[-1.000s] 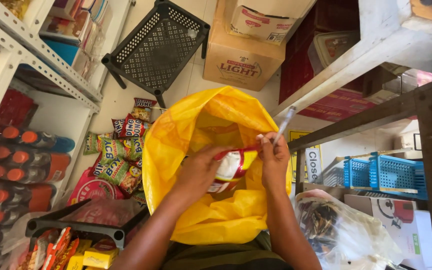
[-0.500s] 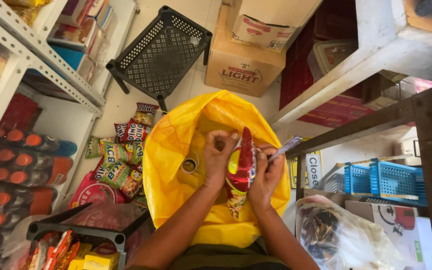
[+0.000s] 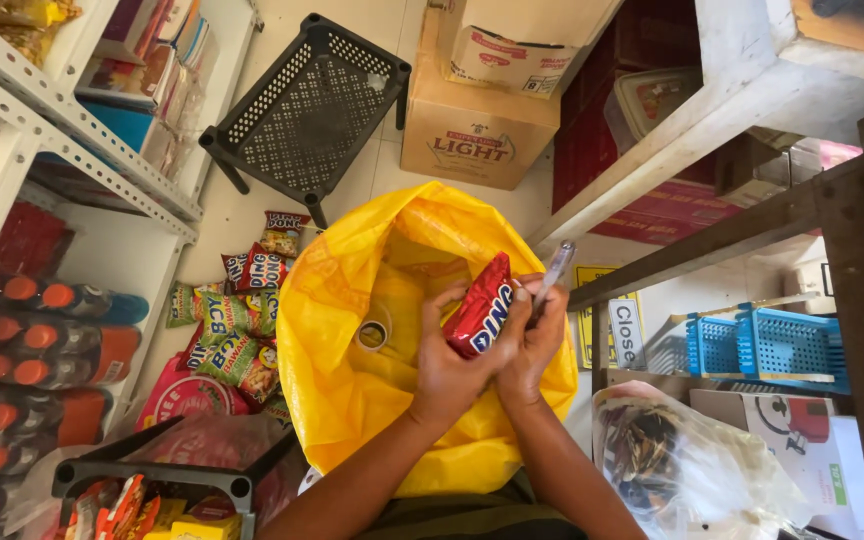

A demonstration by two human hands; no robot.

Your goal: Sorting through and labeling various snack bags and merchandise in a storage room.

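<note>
Since half a second ago the red snack packet tilts lower over the yellow bag, my left hand gripping it, my right hand also pinching a pen that I judge could slip in.

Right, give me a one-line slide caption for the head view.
Both hands, left and right, hold a red snack packet over an open yellow bag.
</note>
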